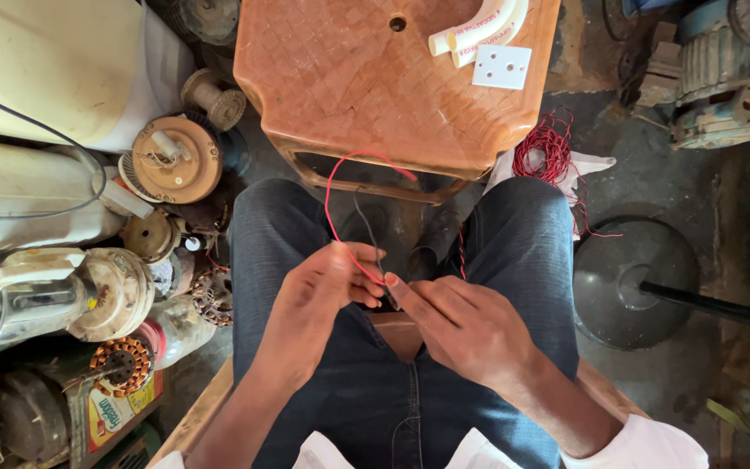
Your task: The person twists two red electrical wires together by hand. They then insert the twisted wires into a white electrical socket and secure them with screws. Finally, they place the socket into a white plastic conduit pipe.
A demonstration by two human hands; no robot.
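I see left hand (319, 291) and right hand (457, 326) both pinching thin red insulated wire (332, 204) over lap, loop reaching brown plastic stool (349, 78) near edge. Light, floppy; judge grip close to ends best.

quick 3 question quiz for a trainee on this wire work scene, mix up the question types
1. True or false: the left hand and right hand both pinch the red wire over the lap.
2. Multiple choice: the white switch plate lies on A) the floor B) the brown plastic stool C) the person's knee.
3. Fill in: beside the switch plate lie two curved white ____.

Key
1. True; a thin black wire runs alongside, and the red wire loops up towards the stool.
2. B
3. Pipe bends
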